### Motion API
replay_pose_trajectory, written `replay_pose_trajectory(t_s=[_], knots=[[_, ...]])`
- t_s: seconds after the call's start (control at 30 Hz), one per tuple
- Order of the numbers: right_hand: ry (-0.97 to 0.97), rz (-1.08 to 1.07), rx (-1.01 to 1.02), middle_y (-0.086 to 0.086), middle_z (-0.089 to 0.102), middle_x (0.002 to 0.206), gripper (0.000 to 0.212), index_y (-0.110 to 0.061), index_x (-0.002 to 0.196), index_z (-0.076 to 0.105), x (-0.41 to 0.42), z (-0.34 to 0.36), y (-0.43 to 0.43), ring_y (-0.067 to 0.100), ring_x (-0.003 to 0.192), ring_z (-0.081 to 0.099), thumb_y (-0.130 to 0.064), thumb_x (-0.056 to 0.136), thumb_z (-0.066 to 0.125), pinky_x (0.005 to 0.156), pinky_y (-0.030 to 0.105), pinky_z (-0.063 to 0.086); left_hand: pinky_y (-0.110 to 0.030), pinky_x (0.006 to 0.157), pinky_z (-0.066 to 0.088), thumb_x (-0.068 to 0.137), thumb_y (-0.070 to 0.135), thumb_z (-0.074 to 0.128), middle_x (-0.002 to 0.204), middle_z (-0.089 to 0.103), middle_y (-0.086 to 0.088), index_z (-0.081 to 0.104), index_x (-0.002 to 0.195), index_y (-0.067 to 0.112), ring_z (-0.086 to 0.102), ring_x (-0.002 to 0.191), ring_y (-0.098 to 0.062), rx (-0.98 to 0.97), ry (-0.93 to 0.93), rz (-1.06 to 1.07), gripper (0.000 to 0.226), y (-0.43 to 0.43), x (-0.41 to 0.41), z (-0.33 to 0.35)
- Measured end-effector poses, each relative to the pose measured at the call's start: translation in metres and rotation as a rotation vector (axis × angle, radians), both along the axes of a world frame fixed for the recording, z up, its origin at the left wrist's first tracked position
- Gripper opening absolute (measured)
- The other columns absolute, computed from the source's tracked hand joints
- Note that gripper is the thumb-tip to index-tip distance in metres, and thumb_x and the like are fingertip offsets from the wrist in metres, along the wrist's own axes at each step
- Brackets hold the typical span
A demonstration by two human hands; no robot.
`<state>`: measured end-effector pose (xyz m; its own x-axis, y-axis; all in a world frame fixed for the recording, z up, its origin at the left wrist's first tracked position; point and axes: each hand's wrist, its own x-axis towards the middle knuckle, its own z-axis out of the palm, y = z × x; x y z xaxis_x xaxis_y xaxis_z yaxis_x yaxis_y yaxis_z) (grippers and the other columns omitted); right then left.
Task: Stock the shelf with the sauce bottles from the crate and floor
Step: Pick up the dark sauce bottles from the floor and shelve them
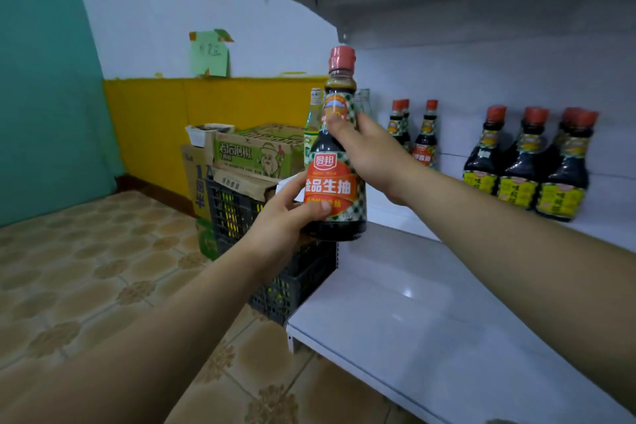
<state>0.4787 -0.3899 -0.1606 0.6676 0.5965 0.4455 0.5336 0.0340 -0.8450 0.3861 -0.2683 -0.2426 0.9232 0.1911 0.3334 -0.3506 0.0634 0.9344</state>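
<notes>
left hand [285, 217] fingers wrap soy sauce bottle [335, 179] base | right hand [368, 151] pinches neck

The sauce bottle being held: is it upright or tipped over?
Upright. The sauce bottle has its red cap on top; the left hand grips its lower body, the right hand its neck.

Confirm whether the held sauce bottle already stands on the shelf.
No, the left hand and right hand hold the sauce bottle clear of the shelf.

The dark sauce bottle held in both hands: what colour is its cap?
The plastic-wrapped cap is red, head view.
</notes>
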Motion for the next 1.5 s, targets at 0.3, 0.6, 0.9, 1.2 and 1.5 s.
replay_pose_trajectory(t_s=[0.3, 0.6, 0.9, 1.2, 1.5], knots=[[0.038, -0.196, -0.157, -0.006, 0.061, 0.119, 0.053, -0.03, 0.127, 0.047, 0.028, -0.043, -0.046, 0.015, 0.104, 0.061, -0.051, 0.082, 0.065, 0.091, 0.043, 0.052, -0.021, 0.065, 0.053, 0.081, 0.0, 0.063, 0.091, 0.073, 0.001, 0.056, 0.111, 0.029, 0.07, 0.083, -0.014, 0.049, 0.056, -0.028, 0.042, -0.019, 0.048, -0.014], [0.113, -0.383, -0.074, -0.011, 0.063, 0.105, 0.04, -0.033, 0.11, 0.05, 0.091, -0.059, -0.067, 0.014, 0.097, 0.063, -0.029, 0.078, 0.076, 0.087, 0.037, 0.053, -0.03, 0.092, 0.05, 0.079, 0.016, 0.074, 0.118, 0.064, 0.004, 0.05, 0.122, 0.045, 0.063, 0.107, -0.015, 0.373, 0.069, -0.185, 0.057, -0.025, 0.136, -0.019], [0.102, -0.599, -0.118, -0.003, 0.06, 0.122, 0.055, -0.025, 0.126, 0.045, 0.171, -0.066, -0.07, 0.02, 0.11, 0.058, -0.03, 0.08, 0.074, 0.096, 0.044, 0.047, -0.03, 0.107, 0.026, 0.088, 0.052, 0.054, 0.153, 0.03, -0.001, 0.029, 0.147, 0.027, 0.03, 0.138, -0.019, 1.085, 0.276, 0.019, 0.068, 0.002, 0.232, -0.024], [0.094, -0.658, -0.122, -0.003, 0.059, 0.124, 0.058, -0.025, 0.13, 0.042, 0.234, -0.093, -0.058, 0.022, 0.111, 0.056, -0.033, 0.081, 0.073, 0.089, 0.036, 0.046, -0.051, 0.114, 0.018, 0.086, 0.069, 0.037, 0.154, 0.028, 0.001, 0.033, 0.144, 0.029, 0.025, 0.14, -0.023, 1.359, 0.427, 0.097, 0.071, 0.019, 0.305, -0.045], [-0.01, -0.668, -0.17, 0.0, 0.05, 0.137, 0.062, -0.027, 0.139, 0.035, 0.292, -0.099, -0.041, 0.021, 0.121, 0.05, -0.034, 0.086, 0.068, 0.09, 0.029, 0.038, -0.062, 0.11, 0.004, 0.072, 0.086, 0.016, 0.159, 0.008, 0.007, 0.018, 0.146, 0.041, 0.003, 0.146, -0.022, 1.546, 0.417, 0.088, 0.087, 0.029, 0.329, -0.061]])
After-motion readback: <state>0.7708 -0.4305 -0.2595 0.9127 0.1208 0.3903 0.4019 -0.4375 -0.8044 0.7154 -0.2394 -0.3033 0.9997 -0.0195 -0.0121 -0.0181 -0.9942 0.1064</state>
